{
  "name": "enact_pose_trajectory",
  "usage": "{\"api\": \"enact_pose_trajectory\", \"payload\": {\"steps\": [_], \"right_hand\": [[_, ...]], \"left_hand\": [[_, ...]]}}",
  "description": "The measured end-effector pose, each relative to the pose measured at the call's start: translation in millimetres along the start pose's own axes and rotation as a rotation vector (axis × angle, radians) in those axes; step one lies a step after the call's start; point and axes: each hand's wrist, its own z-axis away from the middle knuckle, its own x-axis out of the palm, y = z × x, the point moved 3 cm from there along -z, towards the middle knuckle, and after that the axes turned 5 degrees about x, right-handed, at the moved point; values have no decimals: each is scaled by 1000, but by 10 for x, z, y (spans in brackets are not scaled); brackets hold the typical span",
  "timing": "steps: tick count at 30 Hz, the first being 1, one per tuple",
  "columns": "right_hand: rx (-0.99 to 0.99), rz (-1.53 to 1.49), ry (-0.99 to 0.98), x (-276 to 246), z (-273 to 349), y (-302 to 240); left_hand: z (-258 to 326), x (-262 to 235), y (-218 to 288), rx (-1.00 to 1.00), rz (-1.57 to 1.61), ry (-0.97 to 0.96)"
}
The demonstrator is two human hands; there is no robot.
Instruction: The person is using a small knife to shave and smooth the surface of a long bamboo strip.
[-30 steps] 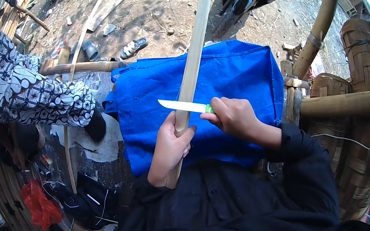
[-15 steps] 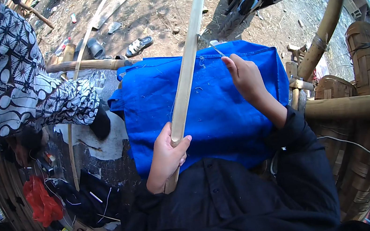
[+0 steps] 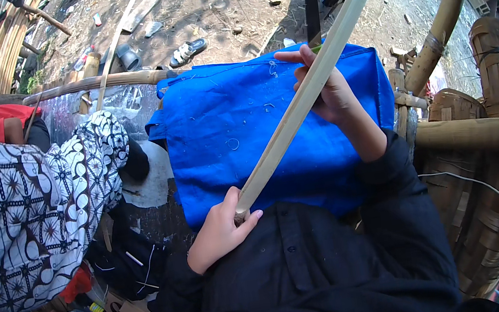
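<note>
A pale strip (image 3: 286,132) slants over a blue cloth (image 3: 215,135), its lower end gripped by the left hand (image 3: 225,229). Over the cloth's far side, the right hand (image 3: 338,95) holds a knife (image 3: 311,16); a left-hand slip could swing the strip against it.

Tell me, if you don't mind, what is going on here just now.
A person's left hand grips the near end of a long pale strip, which slants up and away to the right. The right hand, partly behind the strip, holds a green-handled knife with its blade pointing away. Below lies a blue cloth with a few thin curls on it. Another person in patterned clothing is at the left.
</note>
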Motion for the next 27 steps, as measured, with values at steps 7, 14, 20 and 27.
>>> {"api": "enact_pose_trajectory", "payload": {"steps": [7, 14, 20, 27], "right_hand": [[96, -203, 91, 119, 387, 7], [185, -206, -18, 98, 387, 72], [96, 242, 83, 20, 305, 22], [-38, 255, 298, -102, 486, -7]], "left_hand": [[-59, -132, -78, 2, -61, -341], [-394, 30, -21, -71, 538, -499], [-512, 187, 15, -211, 1054, -546], [-628, -21, 114, -249, 788, -176]]}}
